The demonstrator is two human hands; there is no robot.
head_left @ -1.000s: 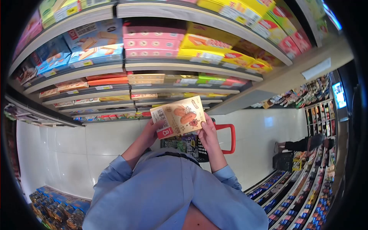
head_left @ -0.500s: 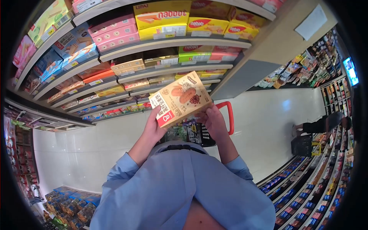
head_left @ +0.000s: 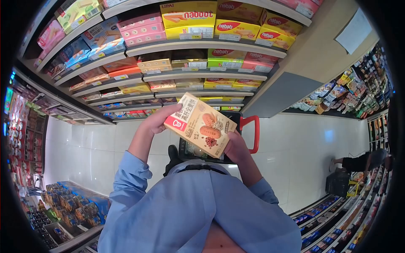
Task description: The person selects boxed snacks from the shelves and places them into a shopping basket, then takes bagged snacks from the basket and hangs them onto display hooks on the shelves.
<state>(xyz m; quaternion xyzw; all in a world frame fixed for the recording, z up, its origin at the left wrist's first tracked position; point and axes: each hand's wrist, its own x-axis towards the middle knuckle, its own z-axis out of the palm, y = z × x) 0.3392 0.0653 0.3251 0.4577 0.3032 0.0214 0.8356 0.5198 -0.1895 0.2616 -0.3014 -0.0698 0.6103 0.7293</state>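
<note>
A tan biscuit box (head_left: 200, 126) with printed oval biscuits, grains and red beans is held between both hands in front of my waist. My left hand (head_left: 159, 119) grips its left end, thumb over the red and white label. At the lower right end, my right hand (head_left: 237, 148) is closed on the box's edge, most of its fingers hidden. The box lies tilted, its printed face up toward me. Beneath it is a dark shopping basket (head_left: 187, 150) with a red handle (head_left: 256, 134), partly covered by the box and holding goods.
Shelves of boxed wafers stand ahead, among them a yellow naboot box (head_left: 189, 19). A beige pillar (head_left: 312, 59) rises at the right. Another person (head_left: 367, 162) with a black basket (head_left: 337, 183) is at far right. Packaged goods (head_left: 74, 202) are stacked at lower left.
The box has turned clockwise and come lower, its left end now higher than its right. My left hand has moved up and left, my right hand down. The view has shifted.
</note>
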